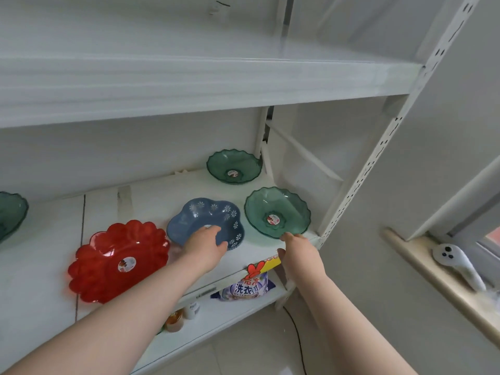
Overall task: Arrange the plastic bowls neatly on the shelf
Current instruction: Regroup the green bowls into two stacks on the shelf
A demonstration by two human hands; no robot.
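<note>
On the white shelf (151,201) lie a red scalloped bowl (119,262), a blue flower-patterned bowl (208,216) and a green bowl (277,211) near the front right. A second green bowl (234,166) sits at the back right, and part of a third green bowl (10,215) shows at the left edge. My left hand (204,246) grips the near rim of the blue bowl, fingers inside it. My right hand (296,249) pinches the near rim of the front green bowl.
A white upright post (373,155) bounds the shelf on the right. Below, a lower shelf holds a detergent bag (244,286) and small bottles (184,315). A windowsill (433,282) with a white device (454,259) runs along the right. The upper shelf (189,85) hangs overhead.
</note>
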